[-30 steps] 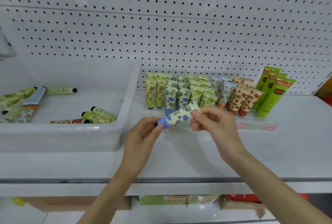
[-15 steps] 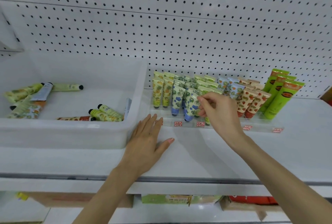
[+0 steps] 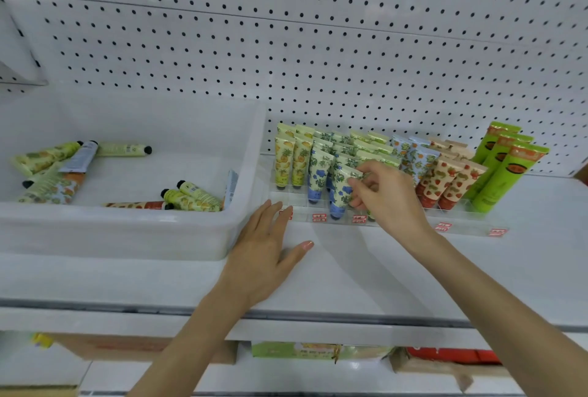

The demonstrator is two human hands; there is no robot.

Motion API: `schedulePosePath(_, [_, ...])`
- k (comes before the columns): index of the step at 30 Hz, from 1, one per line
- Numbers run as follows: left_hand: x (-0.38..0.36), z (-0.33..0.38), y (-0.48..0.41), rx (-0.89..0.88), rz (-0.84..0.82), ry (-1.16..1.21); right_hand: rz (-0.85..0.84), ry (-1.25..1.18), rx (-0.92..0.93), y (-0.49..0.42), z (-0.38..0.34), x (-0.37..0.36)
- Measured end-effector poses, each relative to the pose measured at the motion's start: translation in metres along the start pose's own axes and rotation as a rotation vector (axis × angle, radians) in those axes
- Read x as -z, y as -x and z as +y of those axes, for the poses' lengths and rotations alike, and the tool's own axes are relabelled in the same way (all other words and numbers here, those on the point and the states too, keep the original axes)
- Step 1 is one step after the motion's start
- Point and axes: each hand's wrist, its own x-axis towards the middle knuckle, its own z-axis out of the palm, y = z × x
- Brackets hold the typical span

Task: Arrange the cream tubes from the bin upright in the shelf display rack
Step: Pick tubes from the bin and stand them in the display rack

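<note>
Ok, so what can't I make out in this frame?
Head view only:
- The right hand, pinching the blue-flowered tube, covers the front of the pale green tubes and that stretch of the rack.
- Price labels: the print is too small to read.
- Boxes below: cut off by the edge of the shelf.
- Whether the held tube's cap is seated: unclear.

White pegboard back wall (image 3: 318, 46) dotted with black holes, plain white shelf (image 3: 350, 275) in front, flat bright lighting. Down below, cardboard boxes (image 3: 111, 347) and a green carton (image 3: 318, 350).
</note>
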Motion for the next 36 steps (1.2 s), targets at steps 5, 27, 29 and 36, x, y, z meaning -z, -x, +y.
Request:
schedulePosePath(5, [0.000, 0.000, 0.000, 0.004, -0.004, 0.007, -0.055, 0.002, -0.018, -0.001, 0.002, -0.003])
schedulePosePath(27, [0.018, 0.019, 0.015, -0.142, 0.083, -0.005, -0.048, 0.034, 0.090, 0.005, -0.038, 0.034])
schedulePosePath(29, [0.031, 0.031, 0.024, -0.160, 0.092, 0.061, -0.050, 0.044, 0.145, 0.001, -0.053, 0.037])
schedulePosePath(36, [0.132, 0.050, 0.032, -0.313, 0.262, 0.116, -0.182, -0.020, 0.283, -0.022, -0.119, 0.003])
